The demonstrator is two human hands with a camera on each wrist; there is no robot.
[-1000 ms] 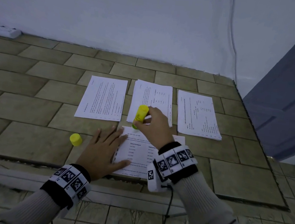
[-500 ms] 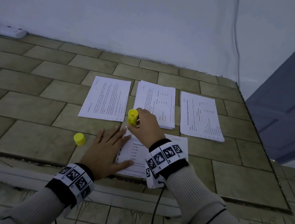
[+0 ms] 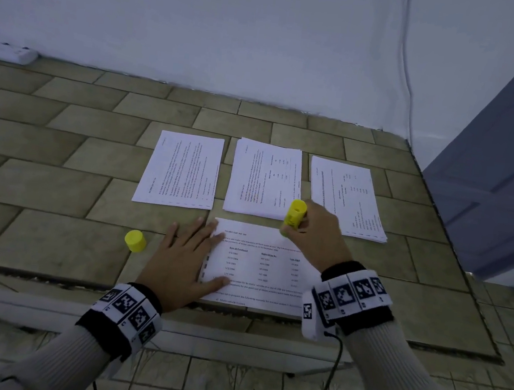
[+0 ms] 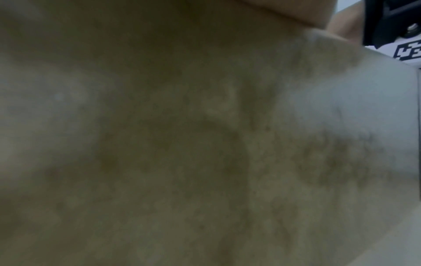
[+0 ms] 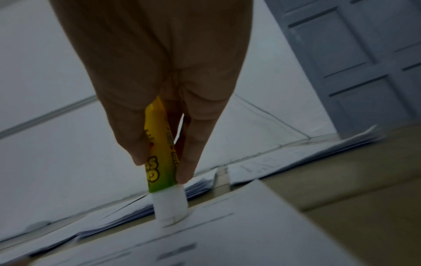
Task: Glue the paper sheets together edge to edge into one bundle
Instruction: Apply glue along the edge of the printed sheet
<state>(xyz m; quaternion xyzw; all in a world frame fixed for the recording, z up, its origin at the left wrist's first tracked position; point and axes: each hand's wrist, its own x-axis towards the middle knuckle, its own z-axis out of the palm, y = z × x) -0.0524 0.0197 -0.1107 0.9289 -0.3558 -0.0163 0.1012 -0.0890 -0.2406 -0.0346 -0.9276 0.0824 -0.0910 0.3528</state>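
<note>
The printed sheet (image 3: pixel 260 266) lies flat on the tiled floor (image 3: pixel 60 151), just nearer the person than three paper stacks (image 3: pixel 264 179). The left hand (image 3: pixel 181 263) rests spread and flat on the sheet's left edge. The right hand (image 3: pixel 315 234) grips a yellow glue stick (image 3: pixel 293 214) upright, white tip touching the sheet's far edge. Left of the sheet stands the yellow cap (image 3: pixel 135 240).
</note>
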